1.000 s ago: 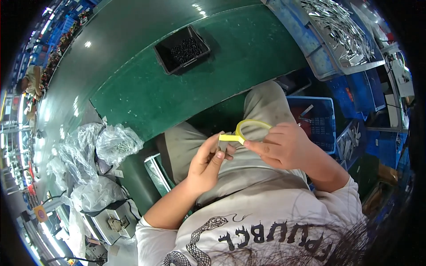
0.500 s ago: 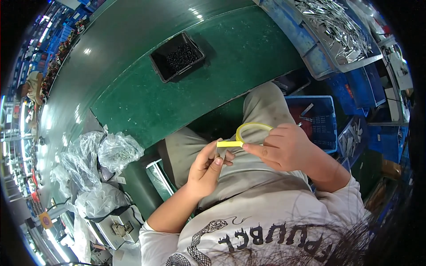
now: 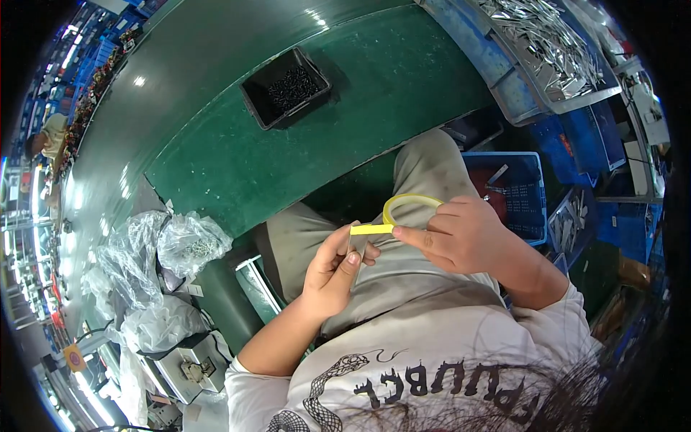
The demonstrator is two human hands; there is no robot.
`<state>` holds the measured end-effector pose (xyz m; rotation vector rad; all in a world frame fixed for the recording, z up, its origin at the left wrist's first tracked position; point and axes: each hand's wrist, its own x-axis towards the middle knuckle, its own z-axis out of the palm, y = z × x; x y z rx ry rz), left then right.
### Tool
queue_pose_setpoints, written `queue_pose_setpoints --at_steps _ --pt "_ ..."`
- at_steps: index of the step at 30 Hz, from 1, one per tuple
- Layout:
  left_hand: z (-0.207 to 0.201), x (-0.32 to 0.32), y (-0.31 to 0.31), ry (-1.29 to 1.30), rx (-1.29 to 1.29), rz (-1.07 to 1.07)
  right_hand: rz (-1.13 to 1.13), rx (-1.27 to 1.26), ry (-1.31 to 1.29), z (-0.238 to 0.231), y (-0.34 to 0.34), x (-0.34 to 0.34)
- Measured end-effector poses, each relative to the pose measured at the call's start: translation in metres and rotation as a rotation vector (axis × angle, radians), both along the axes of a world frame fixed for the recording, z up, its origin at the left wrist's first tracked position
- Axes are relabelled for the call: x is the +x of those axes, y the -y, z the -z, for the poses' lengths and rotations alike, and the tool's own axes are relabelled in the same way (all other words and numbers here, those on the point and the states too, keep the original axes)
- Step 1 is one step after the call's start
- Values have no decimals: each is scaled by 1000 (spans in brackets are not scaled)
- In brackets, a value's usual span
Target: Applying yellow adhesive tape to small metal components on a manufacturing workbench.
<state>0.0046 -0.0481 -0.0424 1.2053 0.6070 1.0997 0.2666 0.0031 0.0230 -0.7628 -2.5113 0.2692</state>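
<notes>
Between the fingers and thumb of my left hand [image 3: 334, 268] is a small flat metal piece [image 3: 358, 245], held upright above my lap. A strip of yellow tape lies across its top end and runs to the right. The strip comes off a roll of yellow tape [image 3: 389, 205], which my right hand [image 3: 457, 236] grips. My right index finger presses at the strip where it meets the roll. Part of the metal piece is hidden behind my left thumb and fingers.
On the green table [image 3: 216, 165] stands a black bin [image 3: 259, 108] of small dark parts. Bags of clear plastic [image 3: 191, 245] lie at the left. A blue-grey crate [image 3: 515, 104] of metal strips is at upper right, with a blue basket [image 3: 529, 162] below it. Another person is at far left.
Both hands stay nearly in place, still holding the metal piece and the tape roll. The yellow strip between them has shifted slightly and tilts a little up to the right.
</notes>
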Motion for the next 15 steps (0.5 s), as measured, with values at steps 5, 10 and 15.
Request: queue_pose_setpoints --at_steps 5,10,15 --pt "0 1 0 24 -9 -4 4 0 7 -1 0 -1" --pt "-1 -1 0 -13 16 -4 6 19 -12 1 0 -2" --pt "-1 -1 0 -24 13 -8 3 10 2 -1 0 -2"
